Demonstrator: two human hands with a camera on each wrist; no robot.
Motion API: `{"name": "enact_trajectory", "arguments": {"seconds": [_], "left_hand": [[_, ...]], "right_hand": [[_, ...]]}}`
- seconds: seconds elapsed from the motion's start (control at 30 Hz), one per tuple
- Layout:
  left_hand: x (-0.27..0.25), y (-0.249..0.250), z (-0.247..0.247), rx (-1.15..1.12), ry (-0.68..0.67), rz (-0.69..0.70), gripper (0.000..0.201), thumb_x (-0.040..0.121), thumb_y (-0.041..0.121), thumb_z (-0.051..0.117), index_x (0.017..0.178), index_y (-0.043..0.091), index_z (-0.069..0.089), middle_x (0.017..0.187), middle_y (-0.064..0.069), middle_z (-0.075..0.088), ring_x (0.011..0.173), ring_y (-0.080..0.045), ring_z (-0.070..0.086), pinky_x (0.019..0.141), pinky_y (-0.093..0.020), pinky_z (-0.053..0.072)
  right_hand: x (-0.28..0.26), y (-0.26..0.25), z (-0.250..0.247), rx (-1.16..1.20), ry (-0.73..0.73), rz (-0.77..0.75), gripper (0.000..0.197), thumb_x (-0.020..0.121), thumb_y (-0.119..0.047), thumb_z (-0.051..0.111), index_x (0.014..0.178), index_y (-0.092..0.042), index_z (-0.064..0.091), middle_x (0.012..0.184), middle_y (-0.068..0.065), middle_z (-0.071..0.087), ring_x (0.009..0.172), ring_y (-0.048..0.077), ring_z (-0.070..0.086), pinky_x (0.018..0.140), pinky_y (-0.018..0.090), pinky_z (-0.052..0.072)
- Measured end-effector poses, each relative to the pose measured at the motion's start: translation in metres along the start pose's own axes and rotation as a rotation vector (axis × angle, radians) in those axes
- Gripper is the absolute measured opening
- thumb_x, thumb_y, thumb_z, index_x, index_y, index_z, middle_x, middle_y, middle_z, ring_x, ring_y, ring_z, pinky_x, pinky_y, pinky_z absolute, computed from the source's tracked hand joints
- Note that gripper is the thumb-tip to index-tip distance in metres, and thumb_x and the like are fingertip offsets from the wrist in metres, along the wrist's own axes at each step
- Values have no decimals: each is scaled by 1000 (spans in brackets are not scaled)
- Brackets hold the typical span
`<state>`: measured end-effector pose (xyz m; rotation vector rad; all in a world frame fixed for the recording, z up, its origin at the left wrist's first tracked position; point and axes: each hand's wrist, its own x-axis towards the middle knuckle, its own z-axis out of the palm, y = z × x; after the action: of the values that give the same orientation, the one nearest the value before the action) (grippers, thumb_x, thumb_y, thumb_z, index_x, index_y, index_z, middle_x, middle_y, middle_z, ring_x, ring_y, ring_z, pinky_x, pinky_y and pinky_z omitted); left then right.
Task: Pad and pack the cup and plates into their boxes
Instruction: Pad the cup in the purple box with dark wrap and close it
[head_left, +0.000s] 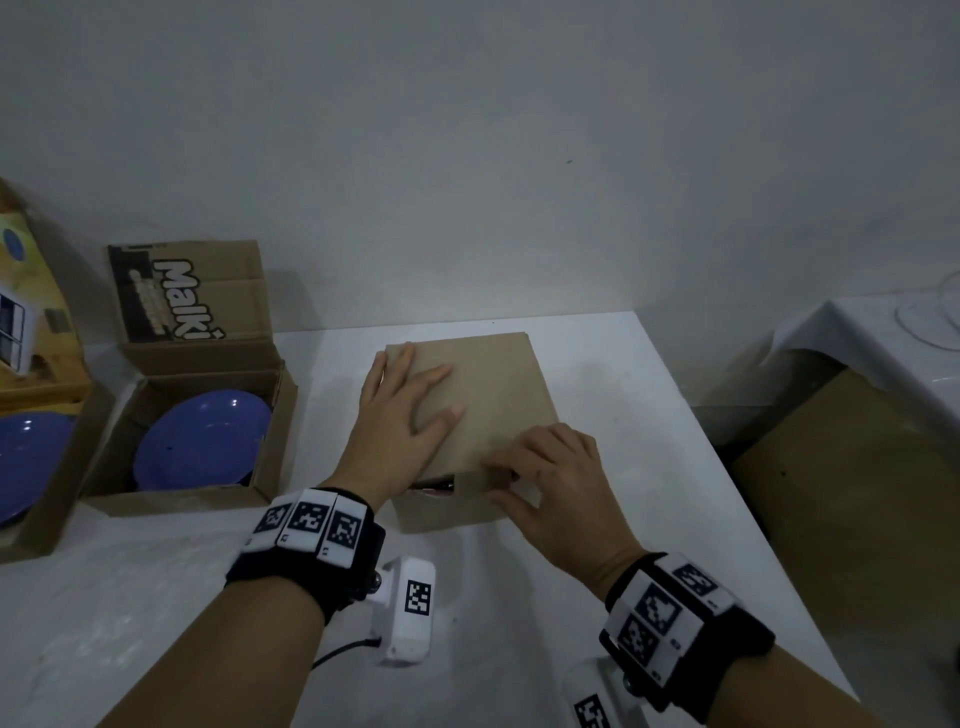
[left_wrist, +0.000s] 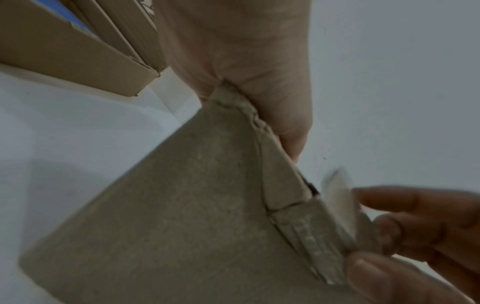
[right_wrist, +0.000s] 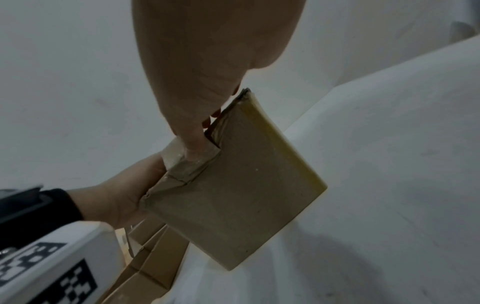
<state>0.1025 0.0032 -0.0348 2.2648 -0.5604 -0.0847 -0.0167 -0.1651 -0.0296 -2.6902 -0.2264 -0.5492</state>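
A small brown cardboard box stands in the middle of the white table with its lid down. My left hand lies flat on the lid with fingers spread, pressing it. My right hand pinches the front flap at the box's near edge between thumb and fingers. Something red shows in the dark gap under the lid. The left wrist view shows the box side and the right hand's fingers on the torn flap. The right wrist view shows the thumb pushed against the flap of the box.
At the left an open carton with a "Malki" flap holds a blue plate. Another open carton at the far left holds a second blue plate. A white-draped surface and brown cardboard lie beyond the table's right edge.
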Motion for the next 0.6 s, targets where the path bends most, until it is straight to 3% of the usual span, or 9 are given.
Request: {"name": "enact_trajectory", "arguments": {"seconds": [0.07,0.13,0.27,0.6], "left_hand": [[0,0,0,-9,0,-1,50,88,48,56,135,44,41,158,13,8,145,-9,-10,114,-33,4],[0,0,0,-9,5,0,50,88,48,56,135,44,41,158,13,8,145,-9,-10,114,-32,4],[-1,-1,1,-10,2,2,50,88,49,55,135,45,41,158,15,7,145,-8,-10,113,-32,4],[-1,-2,2,-9,6,1,50,88,50,55,135,45,41,158,15,7,145,-7,-10,113,-33,3]], "right_hand": [[-1,0,2,-12,44,-6,20,74,-25,69,93,-27,63,85,-6,56,84,18,50,74,35,43],[-2,-1,1,-28,57,-40,11,78,-27,67,88,-26,66,84,-5,56,82,20,51,71,35,42],[-4,-1,0,-47,36,-67,10,79,-35,64,79,-25,67,81,-6,56,80,20,53,72,35,42],[-8,-1,4,-126,3,-94,11,75,-32,69,69,-27,62,74,-9,54,78,18,49,73,33,35]]}}
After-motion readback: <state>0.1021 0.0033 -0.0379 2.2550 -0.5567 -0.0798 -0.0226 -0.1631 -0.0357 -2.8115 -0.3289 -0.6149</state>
